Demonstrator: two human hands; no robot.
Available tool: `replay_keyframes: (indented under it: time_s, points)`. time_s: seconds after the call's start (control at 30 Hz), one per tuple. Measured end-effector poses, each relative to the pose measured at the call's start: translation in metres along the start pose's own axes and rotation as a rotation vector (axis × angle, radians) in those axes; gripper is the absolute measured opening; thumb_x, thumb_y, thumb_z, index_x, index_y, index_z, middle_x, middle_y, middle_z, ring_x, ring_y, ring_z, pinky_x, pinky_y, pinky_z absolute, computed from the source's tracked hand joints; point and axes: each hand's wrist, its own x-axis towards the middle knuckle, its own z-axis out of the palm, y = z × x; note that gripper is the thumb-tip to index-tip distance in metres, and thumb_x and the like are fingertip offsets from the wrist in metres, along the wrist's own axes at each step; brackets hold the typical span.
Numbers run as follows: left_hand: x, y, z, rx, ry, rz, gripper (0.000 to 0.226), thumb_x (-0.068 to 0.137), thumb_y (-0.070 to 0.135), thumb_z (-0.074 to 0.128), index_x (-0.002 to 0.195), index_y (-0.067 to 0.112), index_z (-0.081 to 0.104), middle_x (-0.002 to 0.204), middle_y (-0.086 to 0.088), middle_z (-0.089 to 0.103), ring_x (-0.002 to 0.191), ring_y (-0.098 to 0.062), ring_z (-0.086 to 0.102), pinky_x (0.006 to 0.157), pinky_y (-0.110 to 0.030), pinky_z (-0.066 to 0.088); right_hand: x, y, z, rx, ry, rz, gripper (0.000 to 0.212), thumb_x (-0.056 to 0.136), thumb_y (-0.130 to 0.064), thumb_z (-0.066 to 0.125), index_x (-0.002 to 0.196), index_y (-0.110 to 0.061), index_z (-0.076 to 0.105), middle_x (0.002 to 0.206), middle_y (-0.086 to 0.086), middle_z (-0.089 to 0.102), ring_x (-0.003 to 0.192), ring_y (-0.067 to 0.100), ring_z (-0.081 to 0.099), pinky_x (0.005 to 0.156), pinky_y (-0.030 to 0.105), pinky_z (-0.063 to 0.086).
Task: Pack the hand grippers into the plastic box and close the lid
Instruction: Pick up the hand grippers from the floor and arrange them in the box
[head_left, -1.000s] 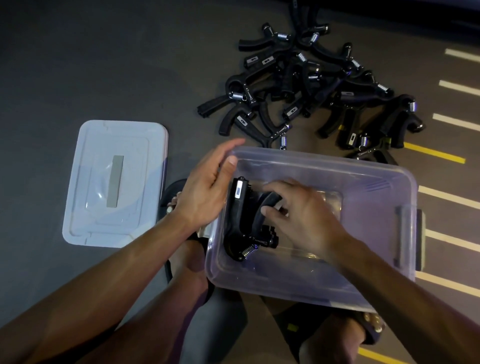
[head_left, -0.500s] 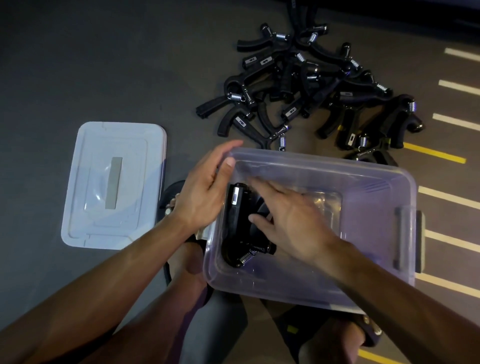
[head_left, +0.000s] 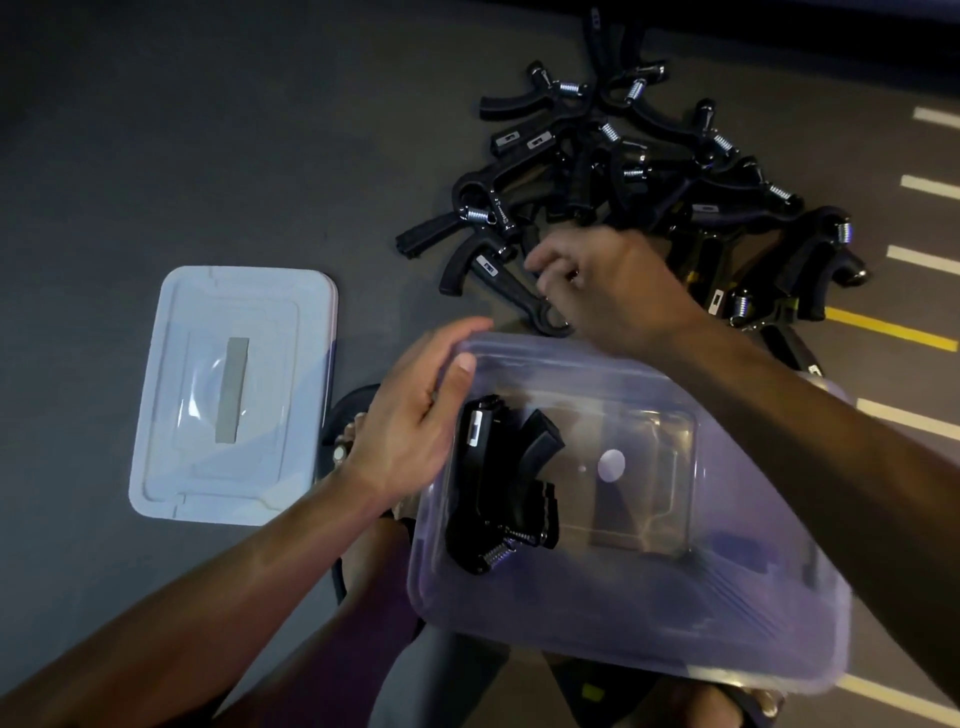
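The box (head_left: 649, 597), clear plastic and open-topped, is sitting near the person, resting partly over their feet on the dark floor (head_left: 156, 130). A few black grippers (head_left: 498, 483) are lying inside it at its left end, stacked close together with their springs pointing toward the near wall; how many is hard to tell.

The left hand (head_left: 410, 415) is holding the box at its far left corner: the fingers are lying straight along the outside of the rim and the thumb is bending over the edge into the box, so the wall is being lightly pinched between them.

The right hand (head_left: 597, 280) is reaching over the far wall of the box to the pile (head_left: 649, 171) of black grippers spread on the floor just beyond it. Its fingers are curling downward over one gripper (head_left: 498, 280) at the pile's near left edge, the one lying just beyond the box rim. Whether the fingers are gripping it or only touching it cannot be told, since the hand is covering the contact.

The lid (head_left: 234, 395), pale with a grey strip down its middle, is lying flat on the floor to the left of the box, apart from it.

White stripes (head_left: 924, 187) and a yellow one (head_left: 888, 327) are running across the floor at the right.
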Motion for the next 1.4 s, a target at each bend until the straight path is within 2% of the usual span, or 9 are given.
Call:
replay_keyframes:
  time_s: [0.13,0.23,0.4,0.63,0.73,0.8,1.07,1.23,1.4]
  points:
    - [0.001,-0.001,0.001,-0.008,0.007,-0.009,0.037,0.108,0.03,0.039,0.142,0.025,0.053,0.131,0.009,0.062,0.127,-0.009,0.057,0.106,-0.028,0.044,0.035,0.025,0.027,-0.268,-0.343,0.08,0.036,0.091,-0.028,0.061,0.127,-0.029,0.061,0.129,0.004,0.063,0.119,0.025,0.058,0.094,0.026,0.042]
    - [0.001,-0.002,0.001,-0.01,0.013,-0.019,0.036,0.108,0.03,0.04,0.141,0.026,0.053,0.131,0.01,0.062,0.127,-0.011,0.057,0.107,-0.035,0.046,0.05,0.033,0.034,-0.227,-0.504,0.095,0.049,0.089,-0.039,0.061,0.136,-0.042,0.05,0.146,-0.003,0.046,0.131,0.023,0.049,0.109,0.039,0.04]
    - [0.002,-0.003,0.001,-0.001,0.022,-0.02,0.035,0.108,0.029,0.041,0.14,0.026,0.053,0.131,0.011,0.063,0.127,-0.014,0.057,0.105,-0.043,0.047,0.053,0.039,0.045,-0.388,-0.655,0.017,0.039,0.092,-0.035,0.057,0.13,-0.044,0.057,0.138,-0.003,0.046,0.131,0.027,0.043,0.109,0.041,0.035]
    - [0.002,-0.001,0.0,-0.004,0.013,-0.026,0.036,0.108,0.03,0.041,0.141,0.025,0.053,0.132,0.011,0.062,0.128,-0.013,0.056,0.106,-0.043,0.046,0.056,0.043,0.039,-0.232,-0.593,0.07,0.039,0.093,-0.034,0.061,0.132,-0.031,0.06,0.137,-0.005,0.048,0.121,0.017,0.052,0.103,0.035,0.04]
    - [0.002,0.0,0.0,-0.005,0.013,-0.026,0.035,0.108,0.03,0.04,0.141,0.024,0.054,0.132,0.011,0.062,0.129,-0.011,0.056,0.108,-0.039,0.045,0.05,0.048,0.028,0.005,-0.506,0.14,0.03,0.088,-0.039,0.068,0.118,-0.041,0.066,0.099,-0.013,0.064,0.09,0.005,0.06,0.079,0.022,0.043]
    - [0.002,0.001,0.0,0.0,0.008,-0.026,0.035,0.109,0.029,0.04,0.141,0.025,0.054,0.132,0.011,0.061,0.129,-0.009,0.055,0.108,-0.034,0.044,0.045,0.049,0.022,0.264,-0.433,0.232,0.027,0.081,-0.037,0.076,0.107,-0.037,0.073,0.085,-0.015,0.069,0.087,0.006,0.065,0.081,0.022,0.049]
    - [0.0,0.002,-0.001,-0.017,-0.011,-0.01,0.034,0.11,0.027,0.04,0.143,0.029,0.051,0.137,0.013,0.059,0.131,0.001,0.051,0.107,-0.017,0.038,0.012,0.015,-0.018,0.997,0.161,0.386,0.017,0.076,-0.012,0.082,0.075,-0.019,0.066,0.068,-0.002,0.065,0.057,0.01,0.056,0.05,0.019,0.045]
    - [0.0,-0.001,0.001,-0.02,-0.001,0.005,0.036,0.111,0.029,0.039,0.144,0.025,0.051,0.139,0.011,0.058,0.132,-0.001,0.051,0.108,-0.019,0.038,-0.043,-0.033,-0.068,0.851,0.198,0.223,0.039,0.073,-0.01,0.083,0.105,-0.001,0.063,0.083,0.012,0.066,0.058,0.014,0.061,0.046,0.02,0.046]
    - [-0.001,-0.003,0.001,-0.03,0.023,0.008,0.035,0.111,0.031,0.038,0.143,0.027,0.052,0.141,0.013,0.058,0.134,0.001,0.049,0.11,-0.018,0.037,-0.102,-0.062,-0.057,0.682,-0.06,0.215,0.029,0.071,-0.015,0.084,0.093,-0.002,0.07,0.073,0.012,0.071,0.053,0.024,0.063,0.049,0.035,0.051]
